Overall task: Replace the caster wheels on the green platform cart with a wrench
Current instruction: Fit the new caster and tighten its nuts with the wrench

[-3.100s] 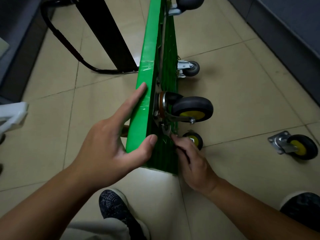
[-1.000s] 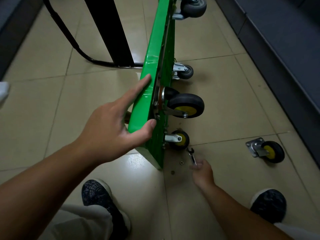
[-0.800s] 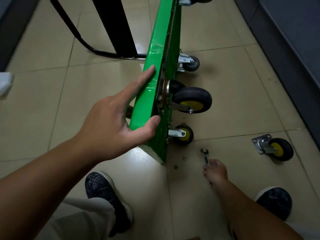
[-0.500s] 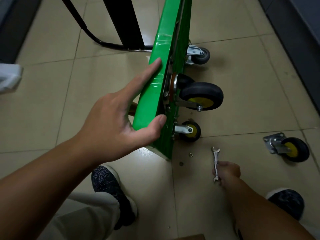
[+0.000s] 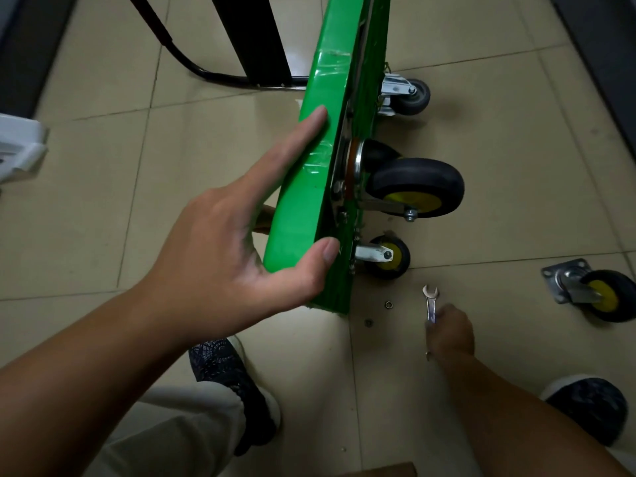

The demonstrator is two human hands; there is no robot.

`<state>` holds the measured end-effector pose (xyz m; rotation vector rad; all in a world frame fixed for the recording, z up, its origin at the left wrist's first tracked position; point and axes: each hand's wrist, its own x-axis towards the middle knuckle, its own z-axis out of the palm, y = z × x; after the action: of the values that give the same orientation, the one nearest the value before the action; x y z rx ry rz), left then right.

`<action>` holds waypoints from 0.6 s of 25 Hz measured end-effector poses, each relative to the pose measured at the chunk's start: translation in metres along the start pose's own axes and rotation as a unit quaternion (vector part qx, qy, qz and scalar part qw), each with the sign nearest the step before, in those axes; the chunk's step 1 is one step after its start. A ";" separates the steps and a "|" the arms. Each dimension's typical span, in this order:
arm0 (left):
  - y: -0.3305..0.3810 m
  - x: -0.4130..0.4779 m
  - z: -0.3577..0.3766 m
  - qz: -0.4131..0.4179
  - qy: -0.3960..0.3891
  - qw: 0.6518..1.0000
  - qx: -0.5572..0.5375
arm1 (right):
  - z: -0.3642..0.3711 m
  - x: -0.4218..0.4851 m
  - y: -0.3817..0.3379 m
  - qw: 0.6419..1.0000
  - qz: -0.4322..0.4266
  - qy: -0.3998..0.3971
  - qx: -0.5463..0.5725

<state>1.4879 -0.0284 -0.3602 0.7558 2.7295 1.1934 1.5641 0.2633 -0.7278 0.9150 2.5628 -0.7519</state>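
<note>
The green platform cart (image 5: 303, 208) stands on its side edge on the tiled floor, wheels facing right. My left hand (image 5: 241, 249) grips its near upper edge, fingers over the top and thumb on the underside. A large black caster with a yellow hub (image 5: 418, 187) is mounted near that hand. A smaller yellow-hubbed caster (image 5: 389, 257) sits below it and a grey caster (image 5: 409, 96) farther back. My right hand (image 5: 451, 333) is low at the floor, fingers curled round a silver open-end wrench (image 5: 431, 301). A loose caster (image 5: 595, 297) lies on the floor at the right.
A small nut (image 5: 389, 304) and a washer (image 5: 369, 322) lie on the floor beside the cart's corner. The cart's black folded handle (image 5: 192, 63) runs along the floor behind it. My shoes (image 5: 237, 383) are near the bottom. A dark wall base runs along the right.
My right hand left the caster bolts, dropped to the floor and closed round the wrench lying there. My left hand kept its hold on the cart edge.
</note>
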 end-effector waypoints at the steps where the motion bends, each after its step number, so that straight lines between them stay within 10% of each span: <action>1: 0.000 0.000 0.000 -0.001 -0.002 1.000 -0.001 | 0.003 -0.002 -0.008 0.997 -0.071 -0.006 0.004; 5: 0.001 0.000 -0.001 -0.005 -0.003 1.000 -0.009 | 0.027 0.000 -0.032 0.959 -0.248 -0.131 -0.051; 15: 0.000 -0.001 -0.002 -0.024 -0.007 0.999 -0.033 | 0.026 0.012 -0.045 0.961 -0.230 -0.111 -0.106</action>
<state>1.4882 -0.0298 -0.3586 0.6856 2.6670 1.2560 1.5280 0.2249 -0.7375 0.1536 2.6059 -0.6333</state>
